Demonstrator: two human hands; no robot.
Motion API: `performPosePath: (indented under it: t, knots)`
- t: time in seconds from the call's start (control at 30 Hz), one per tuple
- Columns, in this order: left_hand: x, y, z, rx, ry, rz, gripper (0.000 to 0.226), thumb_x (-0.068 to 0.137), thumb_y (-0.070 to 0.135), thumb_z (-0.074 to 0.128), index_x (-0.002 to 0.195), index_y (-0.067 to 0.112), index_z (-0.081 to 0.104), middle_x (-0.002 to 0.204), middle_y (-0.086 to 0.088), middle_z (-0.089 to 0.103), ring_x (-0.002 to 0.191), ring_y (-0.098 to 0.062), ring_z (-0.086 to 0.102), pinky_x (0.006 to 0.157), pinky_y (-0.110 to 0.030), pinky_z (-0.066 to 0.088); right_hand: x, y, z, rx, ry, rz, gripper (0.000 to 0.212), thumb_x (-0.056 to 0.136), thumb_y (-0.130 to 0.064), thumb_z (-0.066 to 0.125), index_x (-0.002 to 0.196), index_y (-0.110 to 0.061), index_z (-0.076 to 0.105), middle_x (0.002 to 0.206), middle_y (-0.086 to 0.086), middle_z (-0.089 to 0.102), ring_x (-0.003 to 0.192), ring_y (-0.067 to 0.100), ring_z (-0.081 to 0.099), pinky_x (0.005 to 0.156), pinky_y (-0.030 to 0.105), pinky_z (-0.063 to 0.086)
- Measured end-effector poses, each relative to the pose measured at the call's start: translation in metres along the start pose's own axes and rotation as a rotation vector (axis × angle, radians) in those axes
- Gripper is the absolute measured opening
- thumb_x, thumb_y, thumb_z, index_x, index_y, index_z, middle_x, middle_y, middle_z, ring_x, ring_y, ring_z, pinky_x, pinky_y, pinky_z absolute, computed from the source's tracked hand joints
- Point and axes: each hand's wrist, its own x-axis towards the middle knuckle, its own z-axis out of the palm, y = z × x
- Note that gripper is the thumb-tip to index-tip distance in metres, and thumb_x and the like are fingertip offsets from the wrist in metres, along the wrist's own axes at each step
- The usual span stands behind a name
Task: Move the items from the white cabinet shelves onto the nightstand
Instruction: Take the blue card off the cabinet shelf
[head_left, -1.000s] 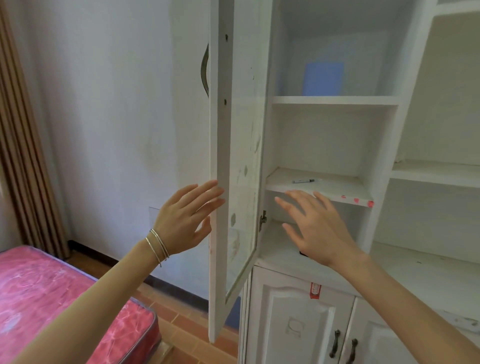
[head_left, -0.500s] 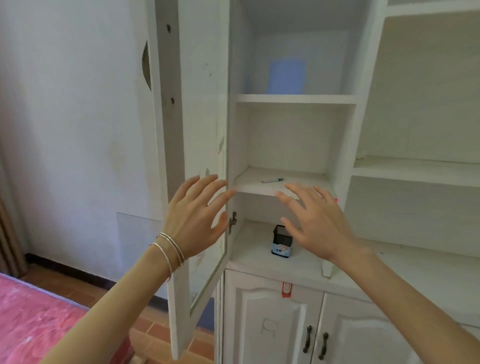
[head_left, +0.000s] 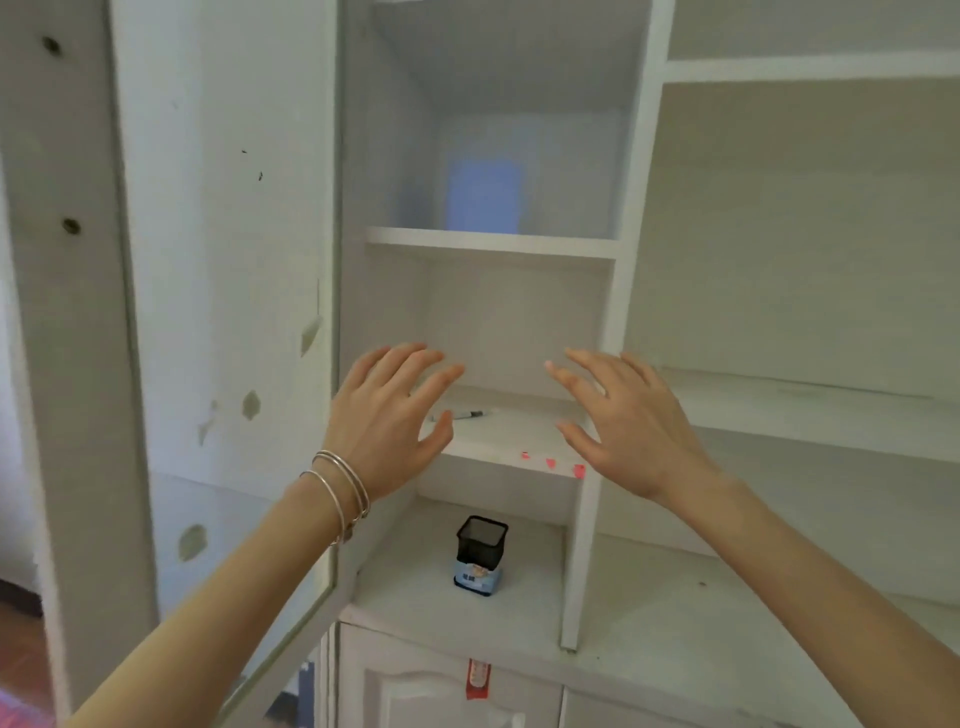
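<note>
Left hand (head_left: 387, 421) and right hand (head_left: 631, 426) raised before the open white cabinet (head_left: 635, 208), fingers spread, grasping nothing. Pen (head_left: 465, 414) lies on the middle shelf (head_left: 514, 441); black mesh holder (head_left: 480, 553) stands below.

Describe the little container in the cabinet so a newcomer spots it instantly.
Find the tall white cabinet with its door swung open. In its lowest open compartment, under the shelf bearing a thin dark marker pen, stands a small square black mesh cup. Unlike the flat-lying pen, it is upright, with a light blue band round its base.
</note>
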Motion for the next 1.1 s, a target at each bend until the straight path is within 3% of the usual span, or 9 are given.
performPosePath:
  t: [0.43,0.53,1.1]
  knots:
    - [0.073,-0.013,0.047,0.086,0.079,-0.023,0.042,0.085,0.033,0.044,0.118,0.015,0.061,0.115,-0.008,0.062,0.110,-0.028,0.055,0.094,-0.042,0.039,0.066,0.056,0.046,0.034,0.138,-0.084,0.051,0.084,-0.038,0.040,0.123,-0.010,0.057,0.120,0.014,0.059,0.101,0.031,0.058,0.090,0.040,0.045]
    - [0.092,-0.030,0.061,0.087,0.107,-0.029,0.042,0.083,0.032,0.045,0.117,0.014,0.062,0.114,-0.008,0.063,0.108,-0.028,0.056,0.092,-0.041,0.040,0.090,0.059,0.053,0.024,0.164,-0.073,0.051,0.084,-0.038,0.040,0.123,-0.010,0.057,0.119,0.014,0.060,0.098,0.031,0.059,0.088,0.037,0.038]
    - [0.202,-0.131,0.115,0.034,0.234,-0.053,0.044,0.080,0.035,0.042,0.112,0.015,0.065,0.104,-0.007,0.065,0.097,-0.030,0.060,0.082,-0.037,0.045,0.248,0.080,0.065,0.036,0.263,0.014,0.058,0.083,-0.041,0.037,0.124,-0.006,0.056,0.122,0.015,0.058,0.108,0.032,0.057,0.090,0.041,0.044]
